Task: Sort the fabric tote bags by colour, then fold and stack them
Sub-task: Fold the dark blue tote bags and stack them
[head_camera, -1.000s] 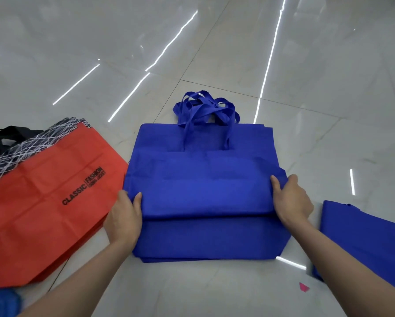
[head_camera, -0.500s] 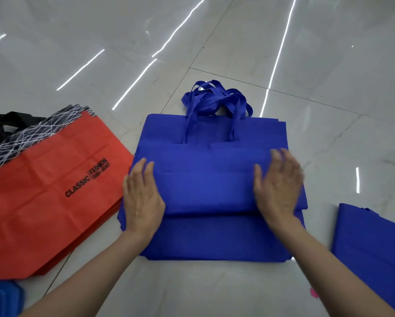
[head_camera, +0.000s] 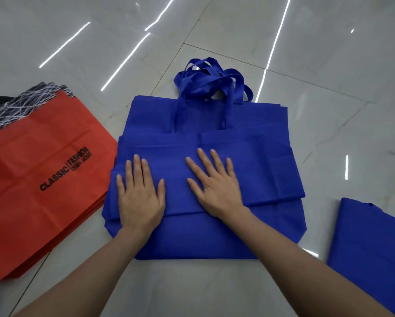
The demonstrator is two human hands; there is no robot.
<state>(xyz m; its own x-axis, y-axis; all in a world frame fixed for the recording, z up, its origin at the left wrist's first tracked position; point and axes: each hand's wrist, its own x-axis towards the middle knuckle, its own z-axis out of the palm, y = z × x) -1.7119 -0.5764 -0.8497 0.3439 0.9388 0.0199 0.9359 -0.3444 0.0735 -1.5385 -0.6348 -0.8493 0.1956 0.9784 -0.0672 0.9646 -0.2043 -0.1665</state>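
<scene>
On the floor, left hand and right hand, flat and gripping nothing, press a folded blue bag; red stack at nine o'clock looks unfolded.

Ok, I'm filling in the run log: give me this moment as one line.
step: pressing fold flat | left hand: flat on folded blue bag | right hand: flat on same bag | red bags: stacked at left

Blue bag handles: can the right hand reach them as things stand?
Probably yes: the right hand lies flat, holding nothing, on the blue bags, and the handles lie uncovered just beyond it.
</scene>
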